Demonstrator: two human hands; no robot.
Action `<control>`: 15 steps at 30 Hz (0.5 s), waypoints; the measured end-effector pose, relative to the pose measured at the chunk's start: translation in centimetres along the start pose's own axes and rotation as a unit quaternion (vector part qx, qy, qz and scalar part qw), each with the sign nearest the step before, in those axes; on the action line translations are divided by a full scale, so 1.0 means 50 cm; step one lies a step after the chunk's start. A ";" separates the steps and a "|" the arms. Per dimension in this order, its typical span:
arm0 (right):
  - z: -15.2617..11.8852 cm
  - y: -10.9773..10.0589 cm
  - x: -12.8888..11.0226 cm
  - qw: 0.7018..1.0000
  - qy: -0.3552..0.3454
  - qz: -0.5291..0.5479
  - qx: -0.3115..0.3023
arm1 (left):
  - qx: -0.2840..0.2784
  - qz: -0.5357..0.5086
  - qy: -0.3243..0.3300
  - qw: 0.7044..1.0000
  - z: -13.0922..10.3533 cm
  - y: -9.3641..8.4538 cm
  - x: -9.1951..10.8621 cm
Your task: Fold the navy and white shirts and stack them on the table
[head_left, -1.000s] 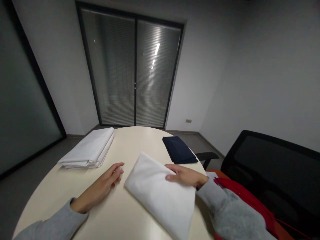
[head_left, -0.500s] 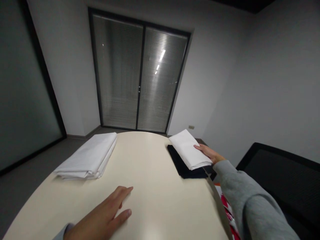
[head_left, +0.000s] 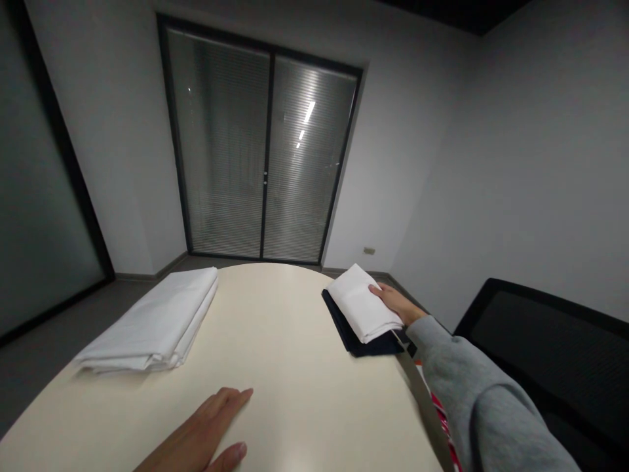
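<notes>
My right hand (head_left: 393, 303) grips a small folded white cloth (head_left: 361, 301) by its right edge, thumb on top and the other fingers hidden beneath. The white cloth lies over, or just above, a folded dark navy cloth (head_left: 376, 347) at the table's right edge; I cannot tell whether the two fully touch. Low in the view, my left hand (head_left: 206, 423) holds nothing, its fingers stretched out and its thumb apart, over the tabletop. Beyond it to the left rests a larger folded white cloth (head_left: 152, 321) with several layers.
All of this is on a pale rounded table (head_left: 285, 341). A black mesh chair (head_left: 545, 354) stands to the right. Something red and white (head_left: 442, 413) shows below the table's right edge, partly behind my sleeve. Glass doors with blinds (head_left: 265, 157) are at the back.
The view has shifted a little, so the scene sits further left. The small white cloth, still in my right hand, appears slightly lower over the navy cloth. My left hand sits lower in view.
</notes>
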State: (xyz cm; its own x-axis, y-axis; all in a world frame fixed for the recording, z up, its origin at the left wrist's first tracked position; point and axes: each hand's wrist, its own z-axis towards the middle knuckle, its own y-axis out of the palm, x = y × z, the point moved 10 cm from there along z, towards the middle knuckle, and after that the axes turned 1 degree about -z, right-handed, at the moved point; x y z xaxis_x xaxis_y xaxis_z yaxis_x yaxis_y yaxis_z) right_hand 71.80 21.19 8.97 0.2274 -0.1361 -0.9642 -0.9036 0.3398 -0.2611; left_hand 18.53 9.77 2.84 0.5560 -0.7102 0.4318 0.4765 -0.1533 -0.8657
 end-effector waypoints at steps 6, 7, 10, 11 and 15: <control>0.005 0.009 0.000 0.999 0.014 -0.029 -0.022 | -0.012 0.008 -0.003 1.000 0.000 0.000 0.000; 0.005 0.008 0.017 0.998 0.024 -0.051 -0.016 | -0.015 0.006 -0.004 1.000 -0.001 0.000 0.000; 0.008 -0.003 0.072 0.990 0.054 -0.127 0.017 | -0.017 0.001 -0.004 1.000 -0.003 -0.001 0.000; 0.009 -0.007 0.086 0.987 0.060 -0.147 0.029 | -0.016 -0.001 -0.003 1.000 -0.004 -0.002 0.001; 0.010 -0.013 0.103 0.982 0.060 -0.168 0.059 | -0.009 -0.001 0.002 1.000 -0.003 -0.006 0.006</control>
State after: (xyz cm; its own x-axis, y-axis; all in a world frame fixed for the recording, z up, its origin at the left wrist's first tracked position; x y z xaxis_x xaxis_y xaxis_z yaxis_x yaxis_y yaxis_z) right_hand 73.71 20.74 4.17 0.4550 -0.3644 -0.8125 -0.7351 0.3613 -0.5737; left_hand 18.43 9.51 3.20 0.5531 -0.7124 0.4320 0.4647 -0.1666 -0.8696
